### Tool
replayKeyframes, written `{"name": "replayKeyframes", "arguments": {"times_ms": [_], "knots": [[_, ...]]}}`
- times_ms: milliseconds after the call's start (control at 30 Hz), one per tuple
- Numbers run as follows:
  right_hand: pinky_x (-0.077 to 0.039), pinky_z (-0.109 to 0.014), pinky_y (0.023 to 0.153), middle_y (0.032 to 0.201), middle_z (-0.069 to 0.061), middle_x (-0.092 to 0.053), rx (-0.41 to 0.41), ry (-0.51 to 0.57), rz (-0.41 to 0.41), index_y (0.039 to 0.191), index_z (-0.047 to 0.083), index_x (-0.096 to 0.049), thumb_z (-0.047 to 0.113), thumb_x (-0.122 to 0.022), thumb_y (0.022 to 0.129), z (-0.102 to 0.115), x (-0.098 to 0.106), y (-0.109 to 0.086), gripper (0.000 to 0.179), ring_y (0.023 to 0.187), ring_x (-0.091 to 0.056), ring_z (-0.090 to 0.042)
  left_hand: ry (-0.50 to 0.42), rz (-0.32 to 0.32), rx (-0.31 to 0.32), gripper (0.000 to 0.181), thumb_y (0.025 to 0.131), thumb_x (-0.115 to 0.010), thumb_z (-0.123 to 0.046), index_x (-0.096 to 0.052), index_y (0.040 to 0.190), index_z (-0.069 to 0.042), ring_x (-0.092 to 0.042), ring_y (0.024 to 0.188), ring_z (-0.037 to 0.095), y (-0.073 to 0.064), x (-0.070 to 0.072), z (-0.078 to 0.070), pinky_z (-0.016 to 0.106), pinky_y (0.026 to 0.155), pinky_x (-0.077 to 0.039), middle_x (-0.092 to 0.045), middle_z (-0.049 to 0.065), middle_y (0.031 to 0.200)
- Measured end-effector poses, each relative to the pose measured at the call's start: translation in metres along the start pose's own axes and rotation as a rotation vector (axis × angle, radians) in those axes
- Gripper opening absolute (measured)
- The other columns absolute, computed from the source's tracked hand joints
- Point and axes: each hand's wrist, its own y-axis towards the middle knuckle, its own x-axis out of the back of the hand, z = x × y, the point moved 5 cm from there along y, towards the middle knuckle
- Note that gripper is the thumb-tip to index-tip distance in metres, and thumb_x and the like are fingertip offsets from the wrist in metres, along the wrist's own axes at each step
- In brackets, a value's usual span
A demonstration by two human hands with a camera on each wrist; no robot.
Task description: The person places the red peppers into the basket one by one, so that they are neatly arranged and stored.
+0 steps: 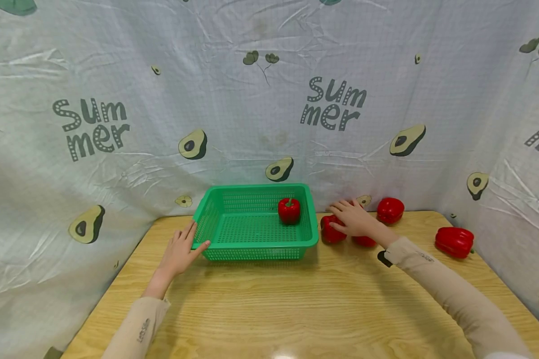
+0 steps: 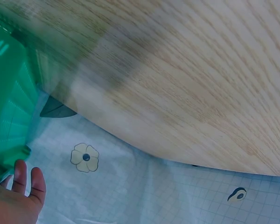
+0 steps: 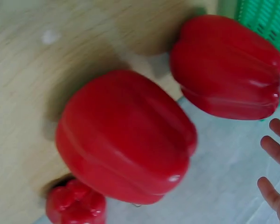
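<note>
A green plastic basket (image 1: 256, 245) stands at the back of the table with one red bell pepper (image 1: 289, 211) inside, stem up. My left hand (image 1: 179, 252) rests at its left rim, fingers extended and thumb over the front corner; the left wrist view shows its fingertips (image 2: 20, 173) beside the green wall. Right of the basket, my right hand (image 1: 356, 219) hovers over two bell peppers, fingers spread. The nearer-to-basket pepper (image 1: 331, 230) is partly covered by it, and the other pepper (image 1: 365, 242) mostly hidden. In the right wrist view its fingers (image 3: 276, 151) hold nothing.
Another bell pepper (image 1: 390, 210) sits at the table's back edge, and one more pepper (image 1: 454, 242) lies at the far right. A small black object (image 1: 385, 259) shows by the right cuff. A printed cloth (image 1: 233, 109) hangs behind the wooden table (image 1: 269, 304).
</note>
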Motion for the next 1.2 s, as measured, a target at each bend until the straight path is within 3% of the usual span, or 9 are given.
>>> {"name": "replayKeyframes", "arguments": {"times_ms": [200,400,1000,1200], "knots": [[-0.027,-0.051,0.088,0.118,-0.012,-0.056,-0.011,0.043,0.071,0.123,0.006,-0.051,0.046,-0.061,0.078,0.0,-0.01,-0.007,0.06,0.11,-0.045,-0.03,0.015,0.012,0.005,0.075,0.09,-0.043,-0.047,-0.021,0.14,0.004,-0.033,0.114,0.042,0.001,0.001,0.0,0.056,0.089,-0.029,-0.022,0.022,0.145],[-0.028,-0.05,0.085,0.116,-0.01,-0.056,0.001,0.055,0.075,0.123,0.008,-0.048,0.045,-0.067,0.073,0.003,-0.019,-0.009,0.065,0.108,-0.045,-0.029,0.019,0.015,0.01,0.075,0.09,-0.042,-0.048,-0.021,0.14,0.003,-0.034,0.111,0.04,0.001,-0.002,0.001,0.055,0.088,-0.031,-0.021,0.021,0.146],[-0.03,-0.046,0.079,0.109,-0.008,-0.056,0.059,-0.026,-0.075,0.112,0.01,-0.049,0.046,-0.068,0.072,0.009,-0.02,-0.025,0.058,0.099,-0.042,-0.026,0.005,0.008,0.009,0.077,0.089,-0.042,-0.051,-0.021,0.141,0.002,-0.036,0.097,0.032,0.002,-0.002,0.001,0.048,0.081,-0.032,-0.021,0.02,0.146],[-0.033,-0.047,0.078,0.108,-0.01,-0.052,0.074,-0.054,-0.066,0.108,0.011,-0.048,0.042,-0.069,0.072,0.015,-0.02,-0.032,0.052,0.094,-0.043,-0.029,0.003,-0.006,0.01,0.076,0.089,-0.043,-0.049,-0.022,0.14,0.003,-0.036,0.099,0.033,0.0,-0.001,0.002,0.049,0.082,-0.031,-0.022,0.02,0.146]]}}
